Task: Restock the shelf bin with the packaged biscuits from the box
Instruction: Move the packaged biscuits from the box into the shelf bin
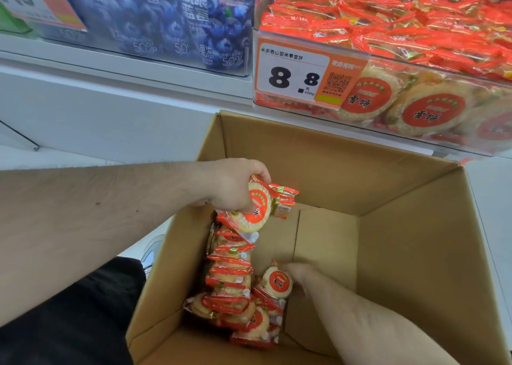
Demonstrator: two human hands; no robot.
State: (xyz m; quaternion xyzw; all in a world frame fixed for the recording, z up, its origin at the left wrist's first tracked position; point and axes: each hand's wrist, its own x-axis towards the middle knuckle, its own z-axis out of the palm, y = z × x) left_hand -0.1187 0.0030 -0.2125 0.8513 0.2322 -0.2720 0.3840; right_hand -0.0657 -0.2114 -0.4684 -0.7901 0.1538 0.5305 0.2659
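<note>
An open cardboard box (401,187) stands on the floor below the shelf. Red-and-clear biscuit packs (230,281) lie stacked along its left wall. My left hand (230,181) hovers above the box's left side and grips a few biscuit packs (259,206). Deep in the box, my right hand (300,277) holds a single round biscuit pack (277,281) near the bottom. The clear shelf bin (388,59), at the upper right, is heaped with the same red packs.
An orange-and-white price tag (293,73) reading 8.8 hangs on the bin's front. A neighbouring clear bin (155,26) on the left holds blue blueberry packs. The white shelf ledge (110,98) runs below both. My dark trouser leg (77,323) is at the lower left.
</note>
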